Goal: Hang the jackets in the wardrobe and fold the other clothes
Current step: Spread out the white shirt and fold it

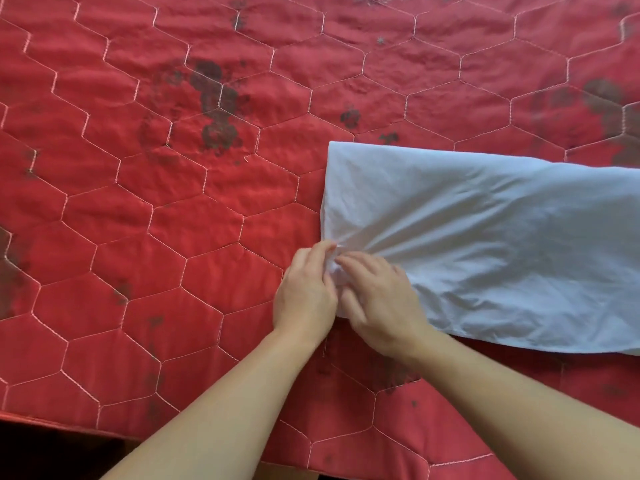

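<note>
A white garment (pixel 485 237) lies folded lengthwise on the red quilted bedspread (pixel 156 220), stretching from the middle out past the right edge of the view. Both my hands meet at its near left corner. My left hand (pixel 306 292) pinches the bunched cloth there with fingers and thumb. My right hand (pixel 377 299) lies partly on the cloth and grips the same gathered corner; it is slightly blurred. Creases fan out from that corner across the garment.
The bedspread has hexagon stitching and dark flower prints. Its near edge (pixel 52 422) runs along the lower left, with a dark gap below it. No jackets or wardrobe show in this view.
</note>
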### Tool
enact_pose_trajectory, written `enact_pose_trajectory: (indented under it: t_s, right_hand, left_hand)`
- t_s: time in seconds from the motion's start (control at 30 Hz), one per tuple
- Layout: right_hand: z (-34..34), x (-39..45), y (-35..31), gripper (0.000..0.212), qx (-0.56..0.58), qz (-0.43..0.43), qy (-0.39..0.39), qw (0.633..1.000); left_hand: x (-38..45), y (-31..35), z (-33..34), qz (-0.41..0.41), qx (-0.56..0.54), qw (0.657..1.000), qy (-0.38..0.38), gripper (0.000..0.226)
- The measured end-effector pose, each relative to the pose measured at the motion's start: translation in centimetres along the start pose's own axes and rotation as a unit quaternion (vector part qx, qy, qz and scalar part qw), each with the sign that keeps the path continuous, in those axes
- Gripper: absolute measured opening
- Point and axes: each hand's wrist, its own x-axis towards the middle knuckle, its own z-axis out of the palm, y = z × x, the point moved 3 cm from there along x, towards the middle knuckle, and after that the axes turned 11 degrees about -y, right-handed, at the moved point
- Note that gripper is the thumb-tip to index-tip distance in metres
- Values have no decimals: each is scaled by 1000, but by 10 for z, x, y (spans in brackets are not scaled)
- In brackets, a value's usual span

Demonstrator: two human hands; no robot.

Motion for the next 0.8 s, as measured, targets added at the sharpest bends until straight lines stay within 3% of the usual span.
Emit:
enact_pose_trajectory:
  t_s: [0.07,0.13,0.3,0.47,0.57,0.63,0.7,0.73,0.8]
  right_hand:
    - [-19,16,11,48,-2,15,67,998]
    - [-37,37,22,55,-82,65,90,990]
    - [-29,79,47,61,-178,144,-125,965]
    - [-28,81,43,62,-184,161,-155,957]
    - [-35,83,41,66,-170,165,-174,956]
    - [-36,80,37,66,-123,167,-168,964]
    - [-40,75,32,61,-49,160,-115,979]
    - [-43,71,30,58,-12,153,-76,985]
    - [-51,63,24,57,73,140,-20,987]
  left_hand:
    - [-5,-4,3,-1,40,999,-8,33]
    - [-6,-7,3,-11,49,999,-8,30]
    - [1,6,4,-78,-50,995,-20,30]
    - [1,19,12,-179,-163,969,43,18]
    - [2,21,14,-257,-278,923,71,35]
    - [5,21,15,-285,-384,878,23,39]
    - [7,26,14,-279,-488,825,-58,38]
    - [9,29,12,-257,-506,819,-89,40]
    - [12,41,7,-177,-479,850,-129,51]
